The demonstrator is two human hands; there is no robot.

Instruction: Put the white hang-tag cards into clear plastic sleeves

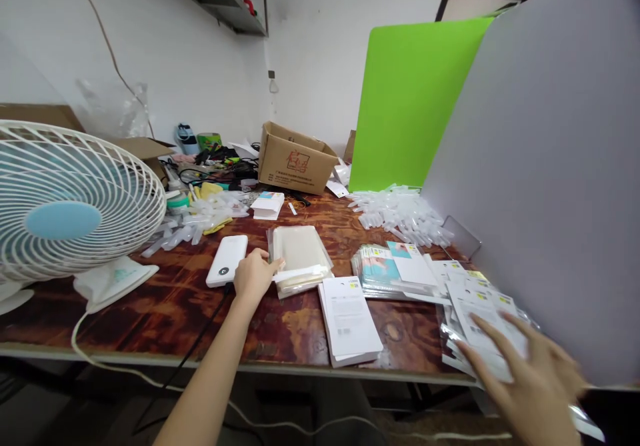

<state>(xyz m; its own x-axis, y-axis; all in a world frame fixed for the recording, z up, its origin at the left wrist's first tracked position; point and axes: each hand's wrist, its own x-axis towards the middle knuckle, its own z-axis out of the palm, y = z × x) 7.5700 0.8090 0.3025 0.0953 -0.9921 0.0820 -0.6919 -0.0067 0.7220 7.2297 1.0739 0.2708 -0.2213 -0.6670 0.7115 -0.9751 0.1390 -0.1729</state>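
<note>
My left hand [255,276] is at the left edge of a stack of clear plastic bags [303,249], its fingertips pinched together on a bag's edge. Close by on its left lies a white power bank [227,259] with a cable. My right hand [530,373], slightly blurred, has its fingers spread over a pile of bagged white cards [480,306] at the table's right. Between the hands rests a stack of white printed cards [347,319]. Behind that sits a stack of packaged cards [380,269] with blue pictures.
A white fan [75,213] stands at the left. Clear plastic pieces [395,216] are heaped before a green panel [410,99], and a grey panel [545,166] borders the right. A cardboard box [295,163] and a small card stack [267,205] are at the back.
</note>
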